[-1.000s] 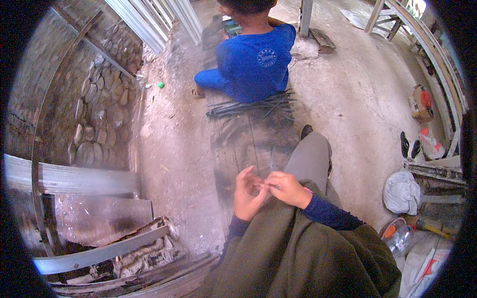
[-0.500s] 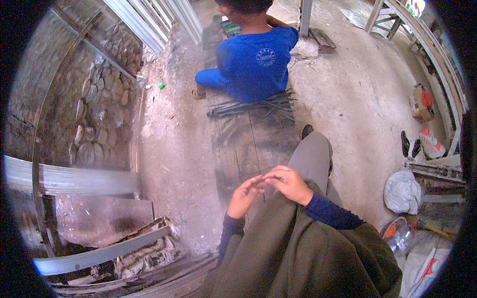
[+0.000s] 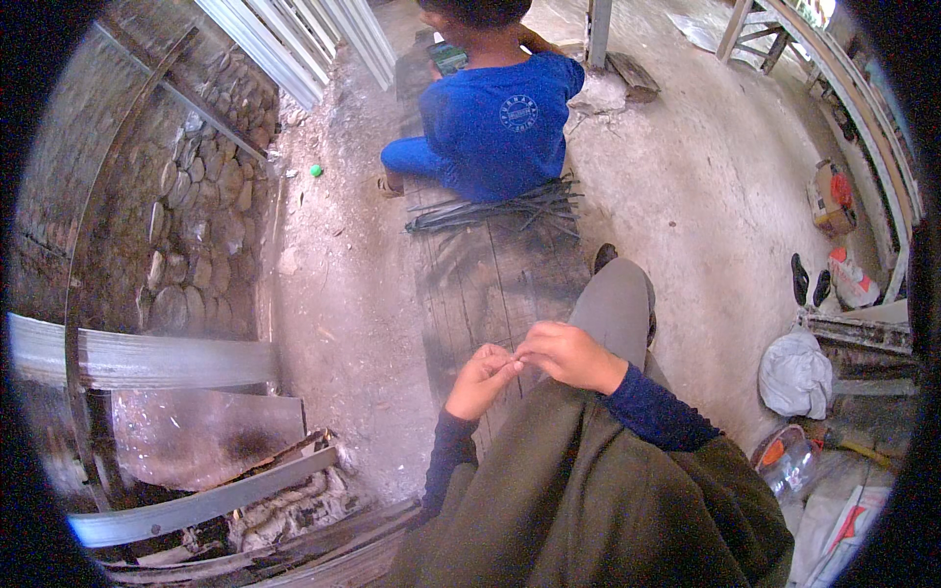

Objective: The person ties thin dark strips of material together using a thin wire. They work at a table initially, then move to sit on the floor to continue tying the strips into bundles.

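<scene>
My left hand and my right hand meet fingertip to fingertip above my lap. Both are closed in a pinch, thumbs against fingers. Whatever lies between the fingertips is too small to make out. Below and beyond them runs a dark wooden bench, which I straddle. A loose bundle of thin dark strips lies across the bench, out of reach of my fingers, just behind the person ahead.
A person in a blue shirt sits farther along the bench, back to me, holding a phone. A stone-faced wall stands left. On the right are a pale sack, black sandals and a cardboard box.
My fingers have closed from a looser, more spread touch into tighter pinches. The right hand has turned slightly, its knuckles now more upward. The bundle of strips stays where it was.
</scene>
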{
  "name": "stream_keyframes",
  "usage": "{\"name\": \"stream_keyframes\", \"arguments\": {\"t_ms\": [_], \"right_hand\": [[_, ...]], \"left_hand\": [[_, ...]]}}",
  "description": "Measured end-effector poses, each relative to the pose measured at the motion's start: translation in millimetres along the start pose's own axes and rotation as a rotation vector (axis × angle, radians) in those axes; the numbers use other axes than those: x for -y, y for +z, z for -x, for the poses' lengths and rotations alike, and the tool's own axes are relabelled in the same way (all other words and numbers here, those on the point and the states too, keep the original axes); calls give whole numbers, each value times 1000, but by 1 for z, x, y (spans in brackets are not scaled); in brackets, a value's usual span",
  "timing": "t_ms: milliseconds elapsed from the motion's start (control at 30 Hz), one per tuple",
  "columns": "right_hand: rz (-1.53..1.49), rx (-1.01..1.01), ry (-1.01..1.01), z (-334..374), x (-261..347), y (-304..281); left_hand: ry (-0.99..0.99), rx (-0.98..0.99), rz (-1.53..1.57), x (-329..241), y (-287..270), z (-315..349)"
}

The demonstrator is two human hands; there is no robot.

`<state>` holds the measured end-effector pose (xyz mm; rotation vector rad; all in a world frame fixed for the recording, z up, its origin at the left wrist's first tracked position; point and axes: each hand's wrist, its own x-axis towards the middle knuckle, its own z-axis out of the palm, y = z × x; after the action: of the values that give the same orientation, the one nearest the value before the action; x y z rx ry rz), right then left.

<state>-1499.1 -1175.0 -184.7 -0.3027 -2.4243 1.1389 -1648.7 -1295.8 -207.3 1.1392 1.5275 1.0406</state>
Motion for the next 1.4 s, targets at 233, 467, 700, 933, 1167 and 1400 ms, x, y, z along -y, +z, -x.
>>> {"name": "stream_keyframes", "arguments": {"t_ms": [233, 467, 700, 933, 1167, 1400], "right_hand": [[43, -185, 25, -9, 18, -1], [136, -63, -77, 0, 19, 2], [98, -102, -162, 0, 21, 6], [4, -114, -125, 2, 18, 6], [-10, -113, -117, 2, 18, 5], [-27, -113, -82, 5, 16, 6]], "left_hand": [[-229, -39, 305, 5, 2, -2], [-283, -224, 1117, 9, 19, -2], [-224, -220, 1336, 7, 28, -3], [-297, -218, 1419, 31, 28, -3], [-286, -176, 1418, 24, 27, 1], [-294, -161, 1294, 22, 26, 4]]}}
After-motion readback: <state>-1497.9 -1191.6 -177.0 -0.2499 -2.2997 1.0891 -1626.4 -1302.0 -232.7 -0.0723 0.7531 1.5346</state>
